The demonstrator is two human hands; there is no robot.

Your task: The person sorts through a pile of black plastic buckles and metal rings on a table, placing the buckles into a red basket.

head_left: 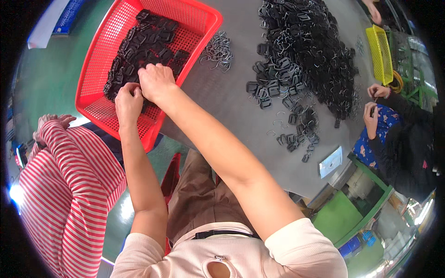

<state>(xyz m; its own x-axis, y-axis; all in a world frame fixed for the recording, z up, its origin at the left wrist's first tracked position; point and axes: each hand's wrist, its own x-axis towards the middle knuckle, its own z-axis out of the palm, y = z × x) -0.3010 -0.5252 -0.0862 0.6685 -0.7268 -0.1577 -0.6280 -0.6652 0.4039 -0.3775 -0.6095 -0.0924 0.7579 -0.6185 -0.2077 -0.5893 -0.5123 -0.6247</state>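
Inside a red, rectangular, perforated plastic basket [192,21], our two bare hands are close together over small, black, buckle-like plastic pieces [143,41]. The pieces lie heaped around and beyond our fingers, reaching toward the basket's far end. Our left hand [128,103] curls its fingers inward, thumb near forefinger; our right hand [157,82], just beside it, bends its fingers down toward the pieces. We cannot tell whether either set of fingers pinches a piece, since the tips are partly hidden. To the basket's right, on a smooth grey counter [222,104], we see a small pile of silvery wire hooks [218,50] and, farther right, a large heap of black plastic parts mixed with silvery hooks [310,51]. A co-worker in a red-and-white striped top [69,185] is at our left.
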